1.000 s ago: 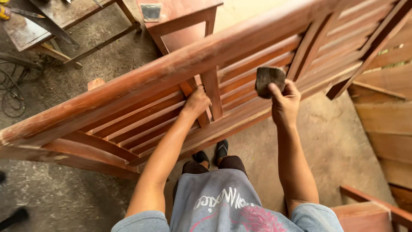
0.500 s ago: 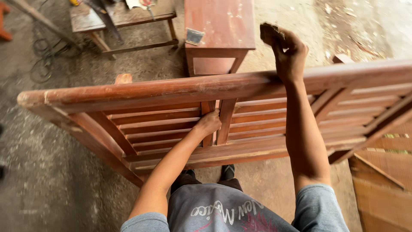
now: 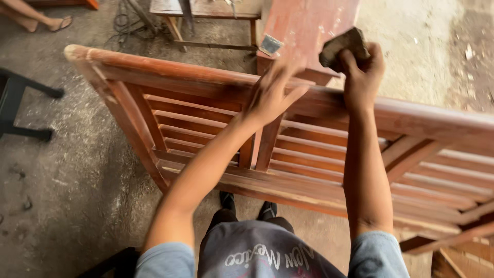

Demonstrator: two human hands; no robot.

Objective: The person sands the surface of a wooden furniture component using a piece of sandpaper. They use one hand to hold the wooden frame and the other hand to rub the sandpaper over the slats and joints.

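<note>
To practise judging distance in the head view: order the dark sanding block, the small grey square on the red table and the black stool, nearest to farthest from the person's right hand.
From the right hand:
1. Dark sanding block, gripped in it.
2. Small grey square, on the table edge to its left.
3. Black stool, far left on the floor.

You wear a grey T-shirt (image 3: pixel 262 252) with pale lettering across the chest, light blue-grey short sleeves (image 3: pixel 164 260), bare forearms, dark trousers and black sandals (image 3: pixel 267 210).

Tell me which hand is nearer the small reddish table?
Right. The right hand, gripping a dark pad, hangs beside the table; the left hand rests lower on the slatted frame's top rail.
</note>
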